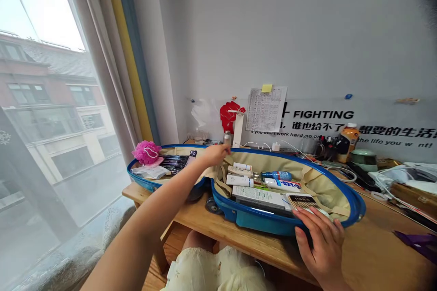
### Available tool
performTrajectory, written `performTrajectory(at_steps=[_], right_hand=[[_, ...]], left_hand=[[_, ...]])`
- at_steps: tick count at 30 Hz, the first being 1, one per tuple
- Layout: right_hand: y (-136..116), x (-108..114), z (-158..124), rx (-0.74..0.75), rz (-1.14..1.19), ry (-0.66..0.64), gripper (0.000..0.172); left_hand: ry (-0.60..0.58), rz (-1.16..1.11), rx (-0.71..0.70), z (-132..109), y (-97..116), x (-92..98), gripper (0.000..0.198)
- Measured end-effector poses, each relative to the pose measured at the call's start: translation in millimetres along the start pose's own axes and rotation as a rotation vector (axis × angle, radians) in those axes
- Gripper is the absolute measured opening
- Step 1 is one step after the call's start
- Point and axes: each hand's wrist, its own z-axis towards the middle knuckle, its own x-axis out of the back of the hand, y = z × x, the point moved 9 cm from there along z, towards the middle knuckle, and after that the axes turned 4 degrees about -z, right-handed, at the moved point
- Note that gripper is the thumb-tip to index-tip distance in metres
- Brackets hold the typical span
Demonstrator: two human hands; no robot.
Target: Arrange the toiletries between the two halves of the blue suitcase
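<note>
My left hand (217, 153) reaches across to the far side of an open blue suitcase (262, 226), near its hinge. Its fingers are curled together beside a small clear bottle (227, 137); whether they grip anything is hidden. At the near right rim lies my right hand (321, 234), fingers stretched over the edge beside a pack of cotton swabs (301, 201). The right half also holds a long white box (257, 195), a toothpaste tube (282, 185), a blue bottle (277, 175) and several white tubes. In the left half are a pink bath puff (146, 152) and dark packaged items (174, 162).
The suitcase rests on a wooden table (378, 241) against the wall. Behind it stands a white lamp (238, 129). To the right are an orange drink bottle (348, 142), a green jar (364, 159), cables and a purple object (417, 243). Curtains (112, 54) and a window flank the left.
</note>
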Motion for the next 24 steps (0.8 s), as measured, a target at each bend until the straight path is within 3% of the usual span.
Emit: performTrajectory(at_steps=[4,7,11,15,19,21,24], right_hand=[[-3.9,2.1,3.3,0.029,-0.009,0.015,0.025],[-6.3,3.2,5.6,0.041,-0.015,0.017,0.025],[-6.4,3.6,5.8,0.042,-0.02,0.011,0.025],[-4.5,3.3,3.2,0.037,-0.015,0.013,0.024],[-1.9,1.2,0.0,0.022,-0.005,0.01,0.025],[0.0,0.5,-1.0,0.005,-0.005,0.007,0.025],[1.7,0.0,-0.9,-0.02,-0.007,-0.008,0.026]], left_hand=[[0.042,0.073,0.203,-29.1,-86.2,19.7,0.027],[0.107,0.123,0.366,-57.6,-147.6,42.4,0.034],[0.18,0.189,0.55,-93.5,-211.9,67.8,0.039],[0.266,0.26,0.702,-120.8,-249.5,77.4,0.039],[0.375,0.286,0.832,-138.9,-270.9,79.7,0.061],[0.36,0.263,0.87,-142.1,-279.9,75.3,0.066],[0.3,0.207,0.893,-143.0,-289.6,67.0,0.057]])
